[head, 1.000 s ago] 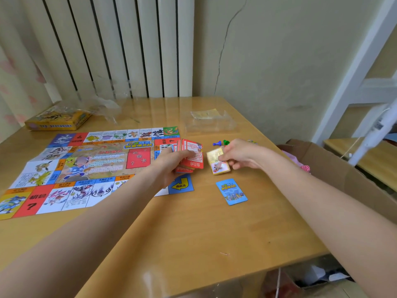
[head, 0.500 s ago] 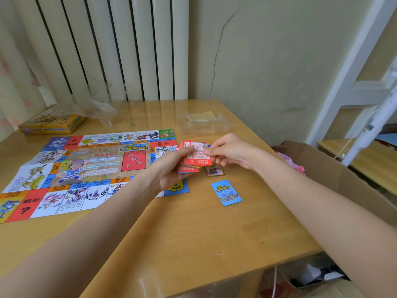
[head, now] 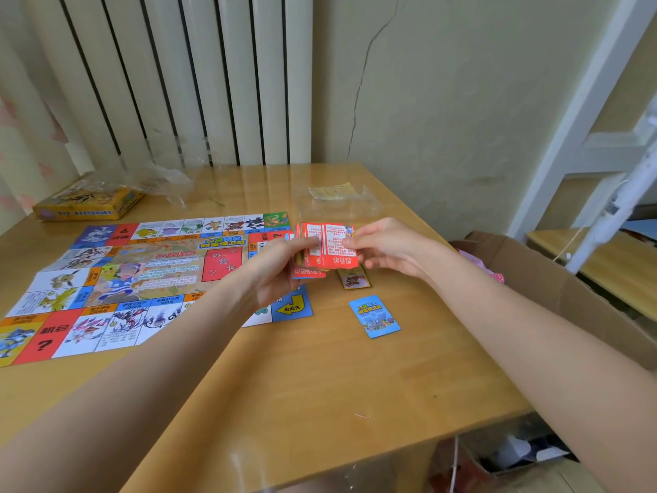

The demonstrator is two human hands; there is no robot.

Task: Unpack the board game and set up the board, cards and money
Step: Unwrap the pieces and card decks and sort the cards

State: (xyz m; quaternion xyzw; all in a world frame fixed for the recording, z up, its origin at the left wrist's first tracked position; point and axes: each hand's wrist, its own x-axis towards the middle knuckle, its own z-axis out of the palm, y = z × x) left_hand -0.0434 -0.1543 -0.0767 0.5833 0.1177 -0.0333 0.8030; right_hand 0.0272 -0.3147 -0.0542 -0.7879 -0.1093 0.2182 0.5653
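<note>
The colourful game board (head: 117,279) lies unfolded on the left half of the wooden table (head: 320,386). Above the board's right edge my left hand (head: 273,275) grips a stack of red cards (head: 320,249). My right hand (head: 387,249) pinches the top red card of that stack at its right side. A yellow-brown card pile (head: 355,279) lies on the table just below the held cards. A single blue card (head: 375,316) lies face up nearer to me.
The yellow game box (head: 89,202) sits at the far left under crumpled clear wrap (head: 160,181). A clear plastic tray (head: 337,202) stands at the back. An open cardboard box (head: 569,290) stands beside the table's right edge.
My right hand set the yellow-brown cards down on the table and came over to the red stack. Both hands then lifted the red cards slightly.
</note>
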